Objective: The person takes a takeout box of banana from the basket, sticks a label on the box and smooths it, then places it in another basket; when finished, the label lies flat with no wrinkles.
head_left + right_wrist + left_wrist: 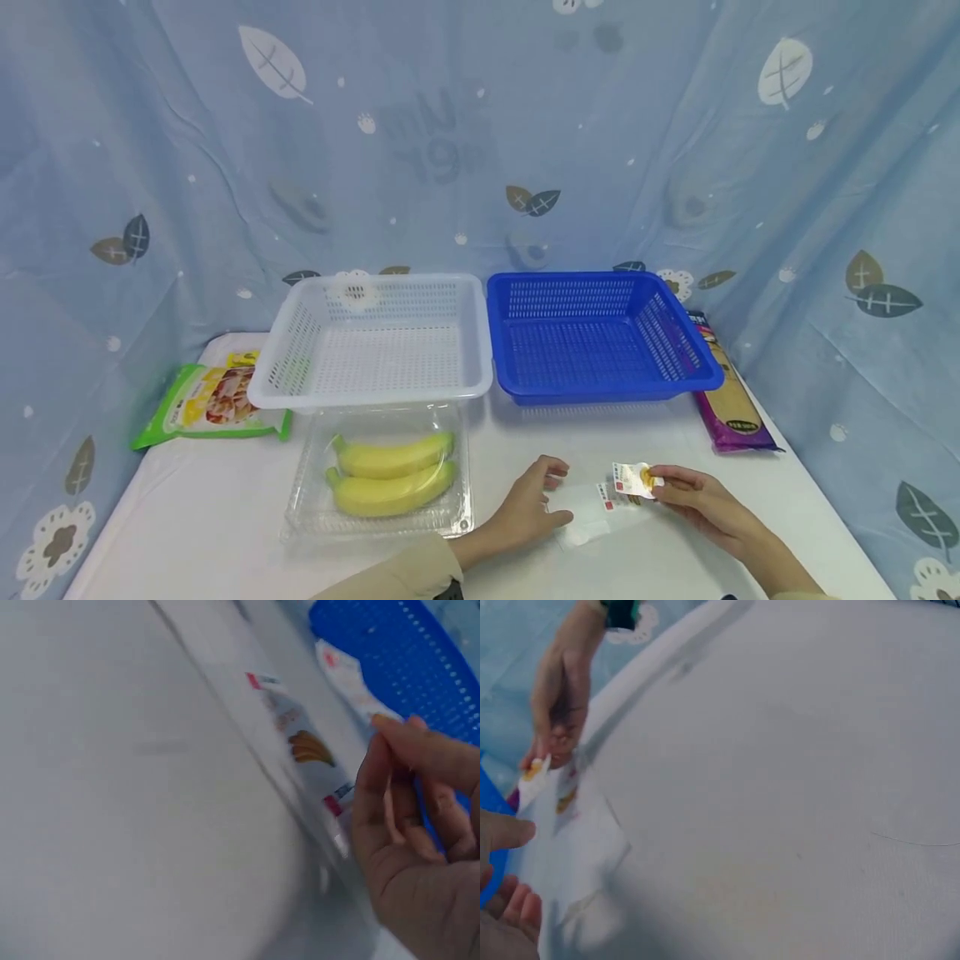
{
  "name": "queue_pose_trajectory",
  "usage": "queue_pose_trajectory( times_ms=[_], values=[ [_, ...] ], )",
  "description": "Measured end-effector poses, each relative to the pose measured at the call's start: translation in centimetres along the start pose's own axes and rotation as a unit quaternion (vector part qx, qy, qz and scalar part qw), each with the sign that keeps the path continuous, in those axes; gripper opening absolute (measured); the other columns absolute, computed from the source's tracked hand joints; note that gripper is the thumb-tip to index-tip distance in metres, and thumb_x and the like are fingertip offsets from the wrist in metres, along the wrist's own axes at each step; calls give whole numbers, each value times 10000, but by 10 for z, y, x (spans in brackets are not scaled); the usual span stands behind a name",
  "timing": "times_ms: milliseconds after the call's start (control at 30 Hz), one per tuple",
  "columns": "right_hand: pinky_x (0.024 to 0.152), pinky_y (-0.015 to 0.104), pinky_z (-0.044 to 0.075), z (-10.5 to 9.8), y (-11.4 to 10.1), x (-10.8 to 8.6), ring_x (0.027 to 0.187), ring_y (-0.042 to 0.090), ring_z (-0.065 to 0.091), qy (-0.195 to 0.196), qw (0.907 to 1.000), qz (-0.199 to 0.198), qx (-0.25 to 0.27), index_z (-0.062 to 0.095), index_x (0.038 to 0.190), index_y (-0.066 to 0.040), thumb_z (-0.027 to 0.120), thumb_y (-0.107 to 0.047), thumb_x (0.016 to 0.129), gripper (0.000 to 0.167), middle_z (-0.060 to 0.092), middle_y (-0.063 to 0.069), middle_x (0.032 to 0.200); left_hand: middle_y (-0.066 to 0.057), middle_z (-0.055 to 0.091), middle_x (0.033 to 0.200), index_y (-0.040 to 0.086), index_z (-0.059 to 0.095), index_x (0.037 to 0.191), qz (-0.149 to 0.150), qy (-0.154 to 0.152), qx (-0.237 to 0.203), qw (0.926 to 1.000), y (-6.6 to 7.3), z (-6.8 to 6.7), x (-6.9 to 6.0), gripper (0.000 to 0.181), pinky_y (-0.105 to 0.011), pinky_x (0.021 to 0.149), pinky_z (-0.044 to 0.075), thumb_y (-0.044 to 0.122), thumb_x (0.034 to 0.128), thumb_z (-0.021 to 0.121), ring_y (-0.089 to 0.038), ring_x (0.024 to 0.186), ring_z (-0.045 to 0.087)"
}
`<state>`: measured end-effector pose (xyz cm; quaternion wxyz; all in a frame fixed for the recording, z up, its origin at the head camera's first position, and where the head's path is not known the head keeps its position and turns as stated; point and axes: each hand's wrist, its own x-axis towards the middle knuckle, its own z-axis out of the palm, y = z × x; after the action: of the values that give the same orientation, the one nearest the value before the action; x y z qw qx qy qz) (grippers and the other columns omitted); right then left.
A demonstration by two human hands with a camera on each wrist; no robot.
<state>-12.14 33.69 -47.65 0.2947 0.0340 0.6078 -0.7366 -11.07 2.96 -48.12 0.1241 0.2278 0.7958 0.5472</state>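
Sleeve [401, 570] foremost; left hand [523, 508], loosely curved, empty, near clear plastic sheet [584, 530]; right hand [699, 502] pinches printed card [632, 477] at one end, presumably leaving its print visible.

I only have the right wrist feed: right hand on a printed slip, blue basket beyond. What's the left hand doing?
Observer: Head view shows the left hand to the left of the slip, its thumb and fingertips apart.

Operator: Copy. What's on the table past it, further left?

Observer: A clear plastic container with two bananas in it.
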Motion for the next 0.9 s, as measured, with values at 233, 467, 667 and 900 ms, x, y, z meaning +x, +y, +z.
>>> queue_pose_trajectory(
  times_ms=[233, 467, 667, 900],
  values=[
    [892, 222, 498, -6, -10, -6, 973, 78, 609, -342, 9966, 283, 688, 708, 1015, -220, 490, 26, 967, 332, 612, -55, 1065, -60, 599, 1177, 69, 572, 1145, -240, -506, -1141, 9919, 21, -30, -17, 304, -207, 830, 511, 42, 863, 681, -229, 1074, 598],
    [869, 214, 504, -2, -22, -7, 947, 68, 603, -505, 9951, 191, 824, 722, 1026, -219, 492, 40, 963, 352, 601, -35, 1057, -118, 588, 1221, 49, 582, 1201, -64, -857, -1875, 9785, 33, -87, -44, 290, -229, 902, 499, 68, 918, 639, -166, 1102, 594],
    [862, 213, 508, 8, -28, -7, 950, 84, 588, -218, 9963, 181, 814, 720, 992, -208, 522, 75, 937, 350, 551, -25, 1063, -173, 565, 1268, 1, 548, 1254, 517, -283, -1375, 9888, 24, -155, -82, 333, -295, 932, 501, 68, 934, 611, -211, 1132, 586],
    [880, 239, 507, 22, -35, -1, 970, 115, 562, 13, 9971, 280, 712, 712, 1004, -178, 548, 73, 927, 309, 523, 10, 1096, 32, 592, 1243, 52, 611, 1200, 876, 1774, 1095, 9741, -4, -226, -150, 397, -177, 813, 518, -51, 826, 697, 10, 1126, 534]
  ],
)
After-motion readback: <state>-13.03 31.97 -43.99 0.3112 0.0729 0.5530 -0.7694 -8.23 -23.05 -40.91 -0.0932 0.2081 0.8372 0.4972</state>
